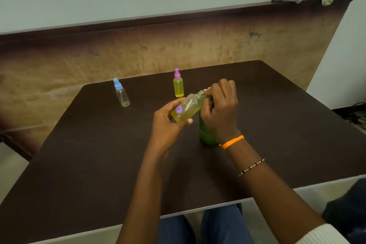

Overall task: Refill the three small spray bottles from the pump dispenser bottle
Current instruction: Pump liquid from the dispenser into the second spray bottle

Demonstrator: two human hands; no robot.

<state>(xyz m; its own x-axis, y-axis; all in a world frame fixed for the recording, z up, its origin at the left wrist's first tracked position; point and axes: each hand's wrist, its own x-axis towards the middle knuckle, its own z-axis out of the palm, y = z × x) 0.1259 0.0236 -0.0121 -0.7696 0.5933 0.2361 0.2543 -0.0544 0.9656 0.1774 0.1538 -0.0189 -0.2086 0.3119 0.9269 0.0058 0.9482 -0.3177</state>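
Fingers curl round tilted spray bottle.

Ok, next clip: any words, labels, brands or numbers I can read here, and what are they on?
No readable text in this view.
Held bottle: a purple flower-like print, a picture only, no letters.
Backboard: a few dark smudged marks, too blurred to read as words or numbers.
Blue-cap bottle, pink-cap bottle and green bottle: no label visible.

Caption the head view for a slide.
Hands tilt a flower-printed spray bottle at the green dispenser bottle.
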